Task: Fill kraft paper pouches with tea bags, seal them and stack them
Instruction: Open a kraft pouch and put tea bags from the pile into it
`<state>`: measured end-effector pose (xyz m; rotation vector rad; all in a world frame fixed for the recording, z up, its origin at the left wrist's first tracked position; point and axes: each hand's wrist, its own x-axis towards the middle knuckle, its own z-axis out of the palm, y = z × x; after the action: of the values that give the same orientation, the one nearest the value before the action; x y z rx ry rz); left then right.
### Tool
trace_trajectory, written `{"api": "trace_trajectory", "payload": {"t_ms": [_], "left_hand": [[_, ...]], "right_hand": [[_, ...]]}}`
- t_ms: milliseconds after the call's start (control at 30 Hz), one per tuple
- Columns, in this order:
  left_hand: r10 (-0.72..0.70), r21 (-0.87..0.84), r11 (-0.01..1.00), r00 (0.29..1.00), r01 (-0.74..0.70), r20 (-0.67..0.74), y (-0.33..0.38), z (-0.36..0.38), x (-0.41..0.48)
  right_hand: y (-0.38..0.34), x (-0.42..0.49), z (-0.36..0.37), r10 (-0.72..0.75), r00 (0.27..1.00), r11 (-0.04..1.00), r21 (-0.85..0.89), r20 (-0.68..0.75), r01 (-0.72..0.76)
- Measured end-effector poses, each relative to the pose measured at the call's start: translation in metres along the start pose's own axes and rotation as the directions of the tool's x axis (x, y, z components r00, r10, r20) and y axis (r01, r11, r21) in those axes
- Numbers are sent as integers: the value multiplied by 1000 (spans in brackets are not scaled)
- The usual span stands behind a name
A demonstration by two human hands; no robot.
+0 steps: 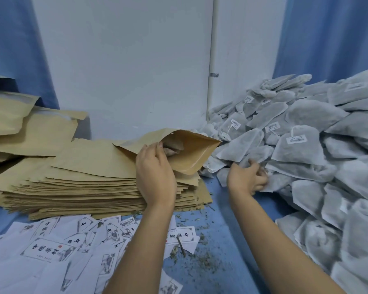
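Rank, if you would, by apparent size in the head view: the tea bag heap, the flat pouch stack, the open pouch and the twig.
1. tea bag heap (runs nearest the camera, so its lead is partly nearness)
2. flat pouch stack
3. open pouch
4. twig

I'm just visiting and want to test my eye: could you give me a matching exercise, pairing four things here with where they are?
Things:
1. open pouch
2. tea bag heap
3. printed labels
4. flat pouch stack

Places:
A. spread flat at the near left
B. piled at the right, right hand gripping into it
C. held by the left hand, mouth gaping
D. layered at the left, under the open pouch

Pairs: 1-C, 2-B, 3-A, 4-D
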<state>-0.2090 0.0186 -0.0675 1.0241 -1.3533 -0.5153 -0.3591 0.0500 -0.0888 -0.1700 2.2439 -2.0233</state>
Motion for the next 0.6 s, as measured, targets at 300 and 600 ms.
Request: {"api": "trace_trajectory", "payload": {"t_ms": [300, 600], "left_hand": [[19, 27, 999, 999, -17, -45, -2, 1, -1], [11, 29, 1000, 998, -9, -56, 1, 1, -3]], "right_hand": [[15, 3, -8, -199, 980, 975, 108, 17, 196], [13, -5, -9, -366, 931, 929, 51, 2, 365]]}}
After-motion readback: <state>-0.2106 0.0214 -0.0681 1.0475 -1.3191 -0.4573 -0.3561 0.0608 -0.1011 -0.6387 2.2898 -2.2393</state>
